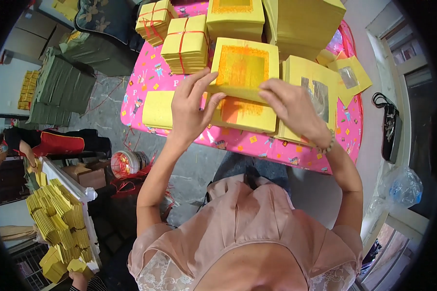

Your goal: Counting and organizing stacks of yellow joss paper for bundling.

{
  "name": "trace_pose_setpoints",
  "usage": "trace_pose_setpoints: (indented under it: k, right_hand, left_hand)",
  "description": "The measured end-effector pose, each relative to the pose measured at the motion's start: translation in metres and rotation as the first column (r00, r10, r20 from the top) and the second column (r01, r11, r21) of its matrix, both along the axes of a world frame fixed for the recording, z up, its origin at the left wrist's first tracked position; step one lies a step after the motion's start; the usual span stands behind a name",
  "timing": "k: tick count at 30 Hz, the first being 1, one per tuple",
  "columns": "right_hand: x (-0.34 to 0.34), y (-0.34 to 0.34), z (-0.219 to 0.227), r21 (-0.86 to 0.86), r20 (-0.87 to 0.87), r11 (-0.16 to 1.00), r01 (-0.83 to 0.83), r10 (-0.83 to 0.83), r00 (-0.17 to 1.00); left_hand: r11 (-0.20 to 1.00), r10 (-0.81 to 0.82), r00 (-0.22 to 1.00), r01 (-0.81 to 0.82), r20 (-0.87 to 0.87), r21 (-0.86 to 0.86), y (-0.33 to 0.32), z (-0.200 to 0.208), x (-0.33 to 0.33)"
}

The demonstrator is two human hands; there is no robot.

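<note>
A yellow paper sheet with an orange-bordered gold square [243,68] is raised above a matching yellow stack [250,121] at the near edge of the table. My left hand [192,104] is at its near left corner, index finger and thumb closed about the edge. On the opposite side, my right hand [296,109] pinches the near right corner, fingertips pressed together. Whether it is one sheet or several layers is hard to tell. Plain yellow paper [158,109] lies left of the stack, partly behind my left wrist. A yellow pile with a silver square [318,97] lies under my right forearm.
Red-tied yellow bundles [184,43] and a tall yellow stack [301,29] stand at the back of the pink patterned table cover [143,92]. At left, another person [65,140] works by a table of yellow bundles [58,213]. A bucket [131,162] stands on the floor.
</note>
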State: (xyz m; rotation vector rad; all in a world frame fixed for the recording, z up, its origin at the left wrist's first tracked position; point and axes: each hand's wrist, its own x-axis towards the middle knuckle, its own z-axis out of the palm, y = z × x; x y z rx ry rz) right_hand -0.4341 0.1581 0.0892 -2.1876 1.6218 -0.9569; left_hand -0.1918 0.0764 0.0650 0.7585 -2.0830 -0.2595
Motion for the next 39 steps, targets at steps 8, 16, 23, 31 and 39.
trace_pose_setpoints:
  k: [8, 16, 23, 31, 39]
  right_hand:
    - [-0.041, -0.087, -0.004, 0.133, 0.019, 0.977, 0.169, -0.173, 0.985]
    - [-0.059, -0.135, -0.034, 0.077, -0.111, 0.983, 0.169, -0.16, 0.981]
    - [-0.061, -0.154, -0.043, 0.181, -0.049, 0.98, 0.085, -0.077, 0.996]
    - [-0.047, -0.157, -0.042, 0.248, -0.09, 0.965, 0.085, -0.064, 0.994]
    - [-0.045, -0.155, -0.041, 0.251, -0.08, 0.963, 0.095, -0.077, 0.994]
  left_hand:
    - [0.981, -0.178, 0.952, 0.191, 0.25, -0.028, -0.005, 0.004, -0.044]
    - [0.984, -0.166, 0.815, 0.176, 0.555, 0.036, -0.033, -0.016, -0.059]
    - [0.985, -0.168, 0.8, 0.154, 0.576, 0.072, -0.035, -0.017, -0.067]
    - [0.982, -0.187, 0.799, 0.154, 0.571, 0.105, -0.038, -0.019, -0.067]
    - [0.98, -0.2, 0.8, 0.162, 0.566, 0.118, -0.04, -0.021, -0.067]
